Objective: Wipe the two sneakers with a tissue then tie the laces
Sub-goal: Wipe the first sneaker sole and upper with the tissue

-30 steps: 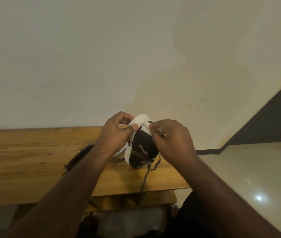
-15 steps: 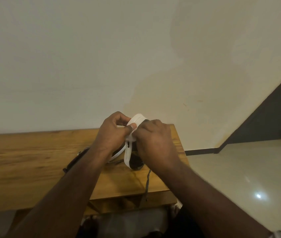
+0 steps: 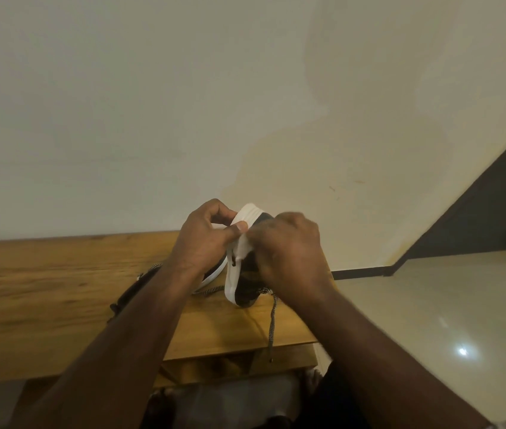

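Observation:
A black sneaker with a white sole [image 3: 235, 274] is held tilted on its side above the wooden table [image 3: 44, 292]. My left hand [image 3: 205, 243] grips its white sole near the toe, thumb pressed on the rim. My right hand [image 3: 289, 252] covers the black upper, fingers curled; a white tissue [image 3: 245, 247] shows between its fingers and the sole. A speckled lace [image 3: 272, 323] hangs down over the table's front edge. The second sneaker [image 3: 131, 292] lies on the table behind my left forearm, mostly hidden.
A plain cream wall stands right behind the table. The table ends just right of the shoe, with glossy floor [image 3: 431, 320] beyond and a dark stair side [image 3: 493, 218] at far right. A lower shelf [image 3: 233, 363] sits under the tabletop.
My right hand slid left over the shoe's upper toward the sole, then shifted back slightly right and down. The left hand kept its grip on the sole.

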